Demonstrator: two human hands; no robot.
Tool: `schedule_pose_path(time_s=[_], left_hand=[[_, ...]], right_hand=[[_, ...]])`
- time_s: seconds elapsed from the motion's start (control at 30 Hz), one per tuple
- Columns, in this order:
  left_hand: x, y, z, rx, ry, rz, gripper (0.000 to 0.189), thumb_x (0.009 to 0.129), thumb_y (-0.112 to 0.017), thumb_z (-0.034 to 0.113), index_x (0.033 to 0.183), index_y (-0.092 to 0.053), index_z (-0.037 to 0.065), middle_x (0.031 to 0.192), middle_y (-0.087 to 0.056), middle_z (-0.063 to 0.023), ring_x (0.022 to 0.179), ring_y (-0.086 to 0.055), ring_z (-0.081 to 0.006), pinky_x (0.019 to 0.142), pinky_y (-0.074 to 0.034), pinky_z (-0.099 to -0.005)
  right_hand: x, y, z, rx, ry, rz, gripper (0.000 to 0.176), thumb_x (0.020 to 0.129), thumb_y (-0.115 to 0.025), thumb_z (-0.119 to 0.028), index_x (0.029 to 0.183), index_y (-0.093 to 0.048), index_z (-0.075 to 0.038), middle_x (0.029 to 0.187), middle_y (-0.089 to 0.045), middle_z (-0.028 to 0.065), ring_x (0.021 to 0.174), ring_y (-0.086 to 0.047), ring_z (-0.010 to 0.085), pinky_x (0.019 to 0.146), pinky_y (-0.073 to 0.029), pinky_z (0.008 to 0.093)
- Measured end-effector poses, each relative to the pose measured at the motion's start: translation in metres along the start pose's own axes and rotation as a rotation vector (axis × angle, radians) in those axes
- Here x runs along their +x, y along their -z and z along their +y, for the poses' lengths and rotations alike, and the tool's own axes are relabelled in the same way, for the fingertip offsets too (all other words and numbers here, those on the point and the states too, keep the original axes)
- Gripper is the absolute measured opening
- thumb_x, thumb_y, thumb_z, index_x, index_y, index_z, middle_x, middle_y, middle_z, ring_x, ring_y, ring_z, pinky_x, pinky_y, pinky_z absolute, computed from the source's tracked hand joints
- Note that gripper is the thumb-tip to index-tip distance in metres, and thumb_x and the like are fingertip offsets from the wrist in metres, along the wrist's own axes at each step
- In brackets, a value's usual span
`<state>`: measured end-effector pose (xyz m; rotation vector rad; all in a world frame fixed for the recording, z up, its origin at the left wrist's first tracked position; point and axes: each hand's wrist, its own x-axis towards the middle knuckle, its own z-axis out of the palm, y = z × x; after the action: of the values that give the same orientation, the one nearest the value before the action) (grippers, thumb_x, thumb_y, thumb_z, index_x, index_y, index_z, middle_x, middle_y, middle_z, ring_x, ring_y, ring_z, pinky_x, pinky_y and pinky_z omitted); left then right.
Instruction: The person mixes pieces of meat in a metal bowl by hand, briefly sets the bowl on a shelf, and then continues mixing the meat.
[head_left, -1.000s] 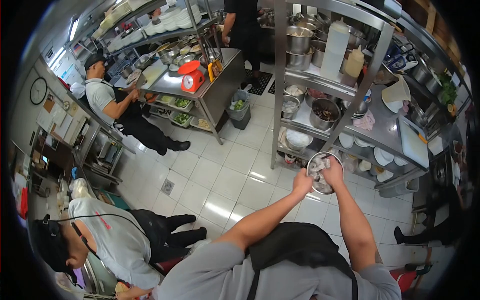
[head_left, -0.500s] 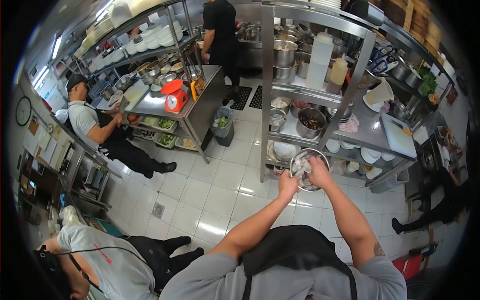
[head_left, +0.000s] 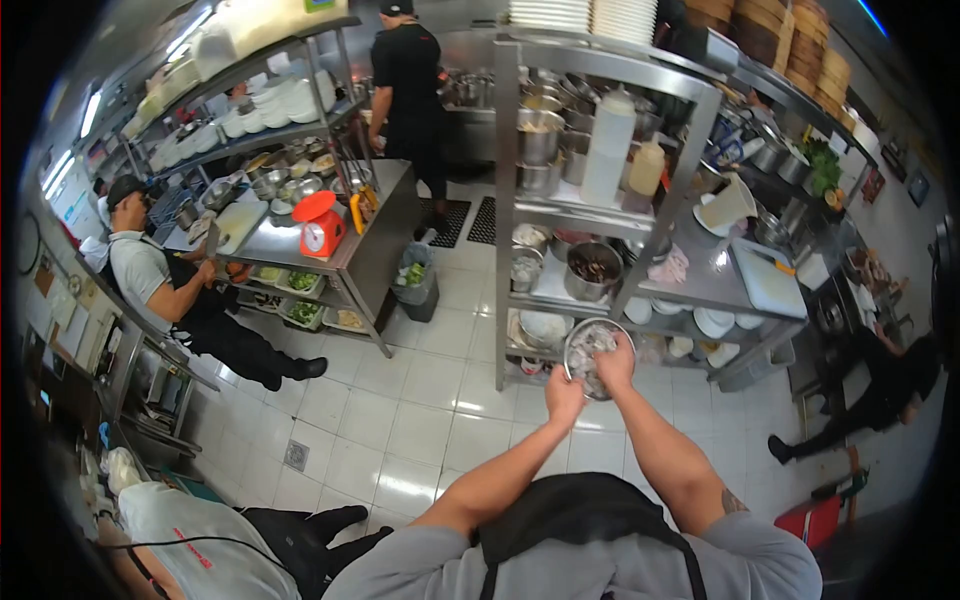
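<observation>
A round metal bowl [head_left: 570,372] is held out in front of me, beside the lower shelves of the steel rack. Pale, greyish, wet-looking food pieces [head_left: 590,352] fill much of it; their exact kind is too small to tell. My left hand [head_left: 565,398] is closed on the near left rim. From the right, my right hand [head_left: 615,362] reaches into the bowl, its fingers curled into the pieces and its fingertips hidden among them.
The steel rack [head_left: 508,210] carries pots, squeeze bottles [head_left: 608,150] and a pot of dark food [head_left: 592,272]. At left, a co-worker [head_left: 150,270] holds a cleaver near a red scale [head_left: 320,228]. Another person [head_left: 215,540] is close at lower left. A bin [head_left: 415,290] stands on the floor.
The whole view has shifted slightly, so the surroundings appear farther left and lower. My left hand stays on the bowl's rim, and my right hand remains among the pieces.
</observation>
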<state>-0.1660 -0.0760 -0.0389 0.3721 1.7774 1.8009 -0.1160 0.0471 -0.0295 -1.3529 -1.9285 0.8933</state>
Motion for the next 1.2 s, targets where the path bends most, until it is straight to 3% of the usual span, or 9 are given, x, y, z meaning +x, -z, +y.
schedule_pose_path(time_s=[0.07,0.13,0.3,0.47,0.57,0.73,0.97,1.1,1.2], left_hand=[[0.018,0.004,-0.025,0.123,-0.054,0.02,0.007,0.079,-0.055,-0.003,0.082,-0.051,0.002,0.067,-0.058,-0.0087,0.047,-0.058,-0.0193,0.039,-0.048,-0.0338],[0.037,0.009,-0.049,0.096,-0.051,-0.013,0.007,0.078,-0.055,-0.003,0.08,-0.051,0.003,0.065,-0.058,-0.0097,0.045,-0.056,-0.0191,0.037,-0.045,-0.0338],[0.029,0.03,0.019,-0.054,0.221,-0.343,0.008,0.077,-0.054,-0.002,0.082,-0.05,0.002,0.062,-0.057,-0.0098,0.04,-0.054,-0.0172,0.034,-0.042,-0.0298],[0.021,0.023,0.025,0.017,0.212,-0.435,0.01,0.077,-0.054,-0.001,0.086,-0.051,0.001,0.063,-0.057,-0.0092,0.039,-0.053,-0.0167,0.033,-0.041,-0.0283],[0.014,0.024,0.018,-0.006,0.271,-0.401,0.011,0.077,-0.053,-0.002,0.088,-0.052,0.001,0.063,-0.058,-0.0095,0.039,-0.053,-0.0166,0.033,-0.041,-0.0275],[0.021,0.033,0.006,-0.109,0.31,-0.349,0.008,0.077,-0.052,-0.004,0.083,-0.051,0.002,0.062,-0.057,-0.0099,0.038,-0.052,-0.0171,0.032,-0.04,-0.0289],[0.006,0.026,0.016,-0.012,0.213,-0.267,0.01,0.079,-0.05,-0.005,0.087,-0.051,0.0,0.067,-0.058,-0.0103,0.039,-0.052,-0.0174,0.033,-0.039,-0.0287],[0.012,0.034,0.019,-0.089,0.238,-0.225,0.01,0.079,-0.051,-0.005,0.088,-0.051,0.0,0.067,-0.056,-0.0092,0.04,-0.051,-0.0168,0.034,-0.041,-0.0289],[0.011,0.031,0.025,-0.072,0.221,-0.2,0.01,0.08,-0.051,-0.005,0.088,-0.052,0.0,0.069,-0.056,-0.0088,0.042,-0.052,-0.0164,0.035,-0.042,-0.0289]], right_hand=[[0.004,0.018,0.007,-0.151,0.201,-0.189,0.056,0.066,-0.074,-0.01,0.119,-0.059,-0.005,0.114,-0.063,0.0249,0.112,-0.058,0.0403,0.096,-0.045,0.0456],[0.007,0.048,0.001,-0.248,0.329,-0.501,0.065,0.064,-0.074,-0.009,0.126,-0.056,-0.007,0.127,-0.056,0.0274,0.123,-0.051,0.0427,0.104,-0.042,0.0442],[-0.009,0.09,-0.037,-0.429,0.719,-0.726,0.081,0.063,-0.08,-0.014,0.137,-0.048,-0.011,0.146,-0.037,0.0244,0.137,-0.036,0.0428,0.115,-0.033,0.043],[-0.019,0.071,-0.045,-0.595,0.546,-0.703,0.067,0.068,-0.078,-0.017,0.129,-0.052,-0.01,0.127,-0.051,0.0198,0.116,-0.054,0.0399,0.097,-0.047,0.0483],[-0.003,0.056,-0.012,-0.599,0.558,-0.68,0.059,0.069,-0.074,-0.012,0.124,-0.053,-0.009,0.127,-0.051,0.0185,0.112,-0.055,0.0405,0.096,-0.046,0.0481],[-0.014,0.076,-0.011,-0.434,0.664,-0.743,0.084,0.067,-0.079,-0.021,0.143,-0.045,-0.014,0.13,-0.047,0.0255,0.125,-0.046,0.0441,0.105,-0.041,0.0446],[-0.01,0.05,-0.025,-0.56,0.325,-0.662,0.067,0.068,-0.075,-0.013,0.131,-0.053,-0.018,0.126,-0.049,0.0244,0.121,-0.05,0.0445,0.096,-0.046,0.051],[0.001,0.054,-0.006,-0.382,0.611,-0.663,0.071,0.068,-0.075,-0.014,0.133,-0.049,-0.016,0.121,-0.053,0.0247,0.107,-0.059,0.0459,0.091,-0.049,0.0512],[-0.019,0.042,-0.005,-0.343,0.806,-0.433,0.074,0.068,-0.075,-0.015,0.136,-0.046,-0.014,0.122,-0.054,0.0252,0.102,-0.062,0.0467,0.089,-0.051,0.0509]])
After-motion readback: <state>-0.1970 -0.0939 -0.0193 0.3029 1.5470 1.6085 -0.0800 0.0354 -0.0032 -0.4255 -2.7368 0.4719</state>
